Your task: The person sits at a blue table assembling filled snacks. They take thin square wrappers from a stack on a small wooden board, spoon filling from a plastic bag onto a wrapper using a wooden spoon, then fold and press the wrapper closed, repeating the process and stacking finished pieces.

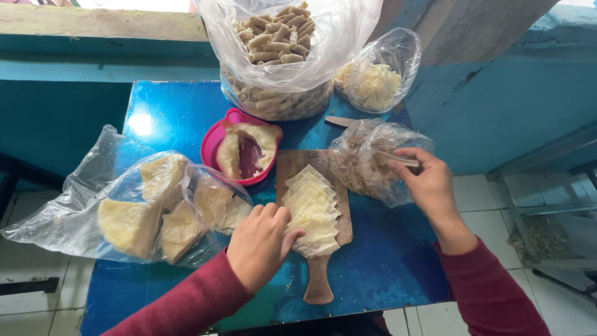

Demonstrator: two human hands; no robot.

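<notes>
Head view: left hand [260, 246] rests fingertips on stack of pale dough sheets [313, 211], grip loose, holding nothing. Sheets lie fanned on wooden board [318, 283], middle of blue worktop [385, 261]. Right hand [424, 180] pinches thin stick [398, 159] at clear bag [367, 163], right of board.

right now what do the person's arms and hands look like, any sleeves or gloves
Both arms wear long dark red sleeves of a soft knit-like cloth, ending at the wrists. The left hand and the right hand are bare: no gloves, and no rings, watch or bracelet show from this view. The sleeves carry no visible markings or patterns.
</notes>
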